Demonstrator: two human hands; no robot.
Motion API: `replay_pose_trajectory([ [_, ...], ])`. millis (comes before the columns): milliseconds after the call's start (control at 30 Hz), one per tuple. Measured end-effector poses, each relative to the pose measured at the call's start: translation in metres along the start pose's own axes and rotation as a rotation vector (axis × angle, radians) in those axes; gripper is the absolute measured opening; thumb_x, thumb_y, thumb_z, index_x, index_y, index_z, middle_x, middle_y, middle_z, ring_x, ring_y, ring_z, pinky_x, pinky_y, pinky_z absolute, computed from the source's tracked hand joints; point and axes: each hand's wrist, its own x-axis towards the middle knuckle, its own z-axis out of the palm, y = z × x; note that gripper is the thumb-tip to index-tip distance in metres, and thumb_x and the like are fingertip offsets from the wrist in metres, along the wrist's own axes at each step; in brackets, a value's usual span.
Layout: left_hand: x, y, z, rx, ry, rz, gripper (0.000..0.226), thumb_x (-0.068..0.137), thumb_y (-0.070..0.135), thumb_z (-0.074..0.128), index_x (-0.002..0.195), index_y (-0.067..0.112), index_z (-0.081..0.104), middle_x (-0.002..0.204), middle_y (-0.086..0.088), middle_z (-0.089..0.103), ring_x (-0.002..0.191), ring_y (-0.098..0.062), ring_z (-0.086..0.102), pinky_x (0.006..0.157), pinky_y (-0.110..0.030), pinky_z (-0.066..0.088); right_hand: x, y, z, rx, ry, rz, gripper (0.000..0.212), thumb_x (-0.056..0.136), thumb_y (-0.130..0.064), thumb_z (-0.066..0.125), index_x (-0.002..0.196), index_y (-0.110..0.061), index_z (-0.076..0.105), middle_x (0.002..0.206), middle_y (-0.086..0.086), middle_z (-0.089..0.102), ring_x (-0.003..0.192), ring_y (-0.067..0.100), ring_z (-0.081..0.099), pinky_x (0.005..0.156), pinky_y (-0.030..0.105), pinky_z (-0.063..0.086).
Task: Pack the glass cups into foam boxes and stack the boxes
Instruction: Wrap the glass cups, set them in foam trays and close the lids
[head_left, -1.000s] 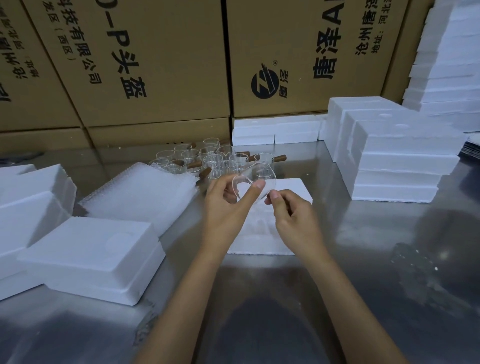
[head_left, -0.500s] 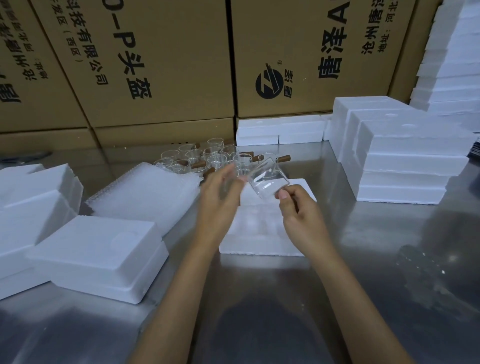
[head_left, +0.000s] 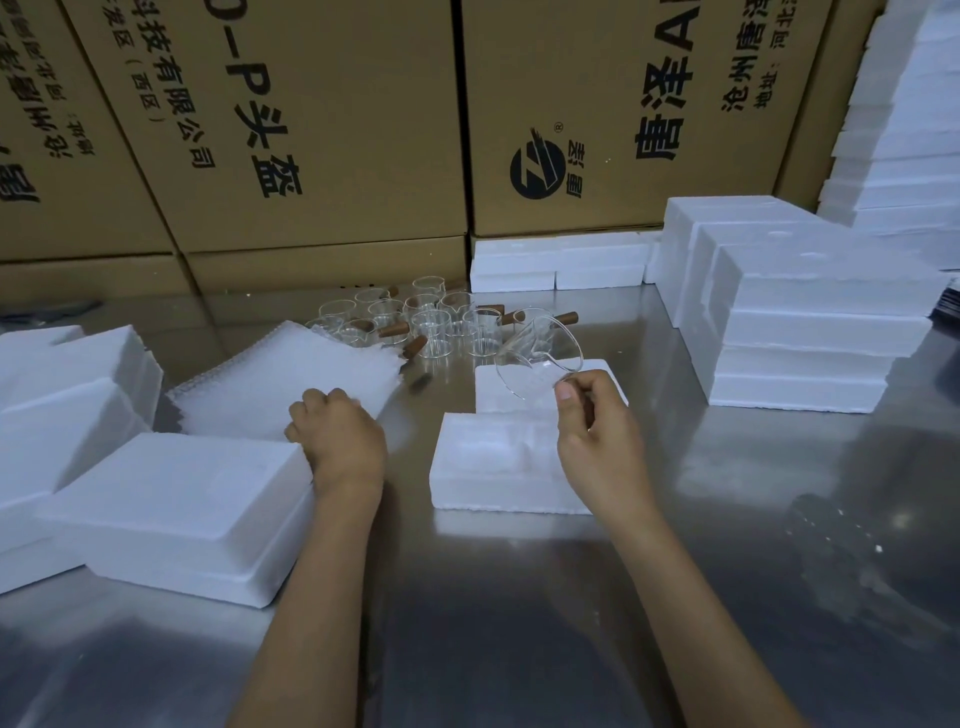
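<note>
You have bare metal table (head_left: 519, 623) at six o'clock. At nine o'clock foam boxes (head_left: 171, 499) block you. At three o'clock the tall foam stack (head_left: 810, 332) blocks you. At twelve o'clock glass cups (head_left: 431, 327) crowd before the cardboard boxes (head_left: 322, 130).

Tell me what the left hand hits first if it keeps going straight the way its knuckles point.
The left hand points up-left and its fingers already rest on the stack of white foam sheets, so that comes first. Beyond it, probably the cluster of glass cups, though depth is unclear.
</note>
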Motion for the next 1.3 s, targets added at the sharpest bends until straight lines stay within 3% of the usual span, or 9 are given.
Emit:
replay_pose_trajectory([
  [133, 0.0, -0.001, -0.004, -0.054, 0.037, 0.0, 0.038, 0.108, 0.019, 0.037, 0.117, -0.007, 0.064, 0.121, -0.027, 0.057, 0.118, -0.043, 0.047, 0.093, -0.046, 0.038, 0.0, 0.0, 0.001, 0.026, 0.002, 0.006, 0.012, 0.102, -0.023, 0.049, 0.098, -0.015, 0.057, 0.067, -0.012, 0.052, 0.062, 0.003, 0.049, 0.067, 0.031, 0.041],
  [333, 0.002, -0.004, -0.004, -0.139, 0.047, -0.038, 0.03, 0.103, 0.004, 0.038, 0.11, -0.009, 0.065, 0.116, -0.029, 0.058, 0.115, -0.043, 0.047, 0.091, -0.047, 0.037, 0.0, 0.002, 0.003, 0.017, -0.002, 0.013, 0.012, 0.103, -0.024, 0.049, 0.098, -0.017, 0.057, 0.067, -0.011, 0.053, 0.062, 0.004, 0.049, 0.068, 0.033, 0.042],
  [600, 0.004, -0.006, -0.003, -0.207, 0.047, -0.081, 0.03, 0.1, 0.008, 0.044, 0.107, -0.008, 0.068, 0.112, -0.028, 0.06, 0.113, -0.045, 0.048, 0.103, -0.056, 0.038, 0.001, 0.005, 0.004, 0.056, 0.004, 0.029, 0.012, 0.103, -0.024, 0.048, 0.098, -0.018, 0.057, 0.068, -0.009, 0.055, 0.064, 0.011, 0.051, 0.069, 0.035, 0.044],
  [833, 0.006, -0.009, -0.005, -0.396, 0.099, -0.128, 0.025, 0.098, 0.009, 0.049, 0.105, -0.003, 0.071, 0.112, -0.023, 0.065, 0.116, -0.043, 0.047, 0.101, -0.055, 0.042, 0.001, 0.005, 0.004, 0.059, 0.013, 0.03, 0.012, 0.103, -0.026, 0.048, 0.097, -0.019, 0.056, 0.069, -0.008, 0.056, 0.066, 0.01, 0.053, 0.07, 0.035, 0.045],
  [967, 0.007, -0.01, -0.007, -0.602, 0.181, -0.146, 0.022, 0.098, 0.005, 0.052, 0.101, 0.004, 0.074, 0.111, -0.015, 0.069, 0.117, -0.034, 0.046, 0.097, -0.046, 0.042, 0.002, 0.005, 0.003, 0.052, 0.014, 0.026, 0.011, 0.103, -0.026, 0.048, 0.097, -0.021, 0.056, 0.07, -0.007, 0.058, 0.067, 0.008, 0.054, 0.069, 0.034, 0.045],
  [1100, 0.007, -0.01, -0.011, -0.752, 0.266, -0.149, 0.021, 0.099, 0.019, 0.061, 0.099, 0.002, 0.071, 0.106, -0.013, 0.068, 0.114, -0.032, 0.051, 0.094, -0.046, 0.045, 0.001, 0.005, 0.004, 0.065, 0.014, 0.034, 0.011, 0.103, -0.027, 0.048, 0.097, -0.022, 0.056, 0.07, -0.008, 0.057, 0.065, 0.006, 0.053, 0.068, 0.032, 0.044],
  [1300, 0.003, -0.002, -0.024, -0.91, 0.445, -0.1, 0.017, 0.099, 0.02, 0.061, 0.099, 0.004, 0.066, 0.1, -0.005, 0.064, 0.099, -0.025, 0.057, 0.078, -0.021, 0.035, 0.0, 0.004, 0.003, 0.112, 0.031, 0.037, 0.011, 0.103, -0.026, 0.048, 0.095, -0.023, 0.055, 0.069, -0.009, 0.056, 0.065, 0.005, 0.051, 0.066, 0.029, 0.043],
])
